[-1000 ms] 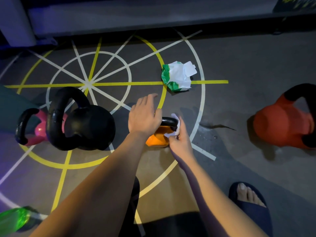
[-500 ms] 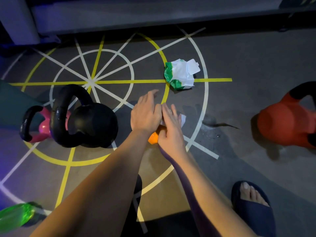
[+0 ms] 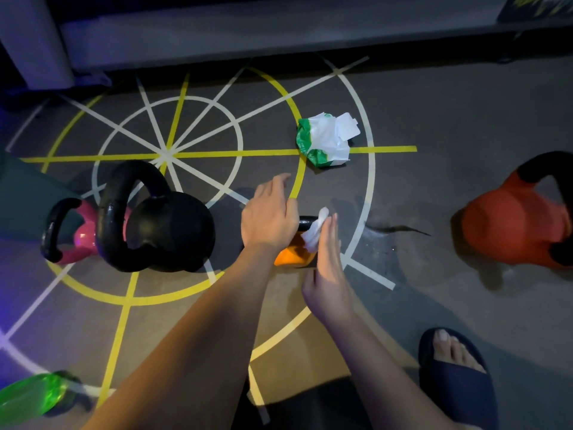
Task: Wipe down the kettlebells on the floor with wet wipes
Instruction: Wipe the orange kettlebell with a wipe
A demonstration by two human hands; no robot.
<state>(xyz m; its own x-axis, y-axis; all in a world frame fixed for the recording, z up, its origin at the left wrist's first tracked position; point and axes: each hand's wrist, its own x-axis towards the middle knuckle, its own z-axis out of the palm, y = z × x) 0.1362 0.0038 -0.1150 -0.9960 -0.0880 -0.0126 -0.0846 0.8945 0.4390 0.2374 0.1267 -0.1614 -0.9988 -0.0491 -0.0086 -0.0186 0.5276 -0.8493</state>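
Note:
A small orange kettlebell (image 3: 291,255) with a black handle (image 3: 307,221) stands on the floor in the middle of the view. My left hand (image 3: 269,212) rests on top of it, fingers stretched forward, hiding most of the bell. My right hand (image 3: 325,268) is at the bell's right side, fingers straight, pressing a crumpled white wet wipe (image 3: 314,232) against the handle. A large black kettlebell (image 3: 167,228) and a pink kettlebell (image 3: 77,237) lie to the left. Far right sits a red kettlebell (image 3: 511,228).
A green-and-white wet wipes pack (image 3: 325,141) lies open on the floor beyond the orange bell. A green bottle (image 3: 28,395) is at the lower left. My foot in a dark slipper (image 3: 455,370) is at the lower right. A low ledge (image 3: 279,29) runs along the far side.
My right hand slid off the top of the orange kettlebell to its right side, and the wipe now shows against the handle. My left hand stayed on the bell.

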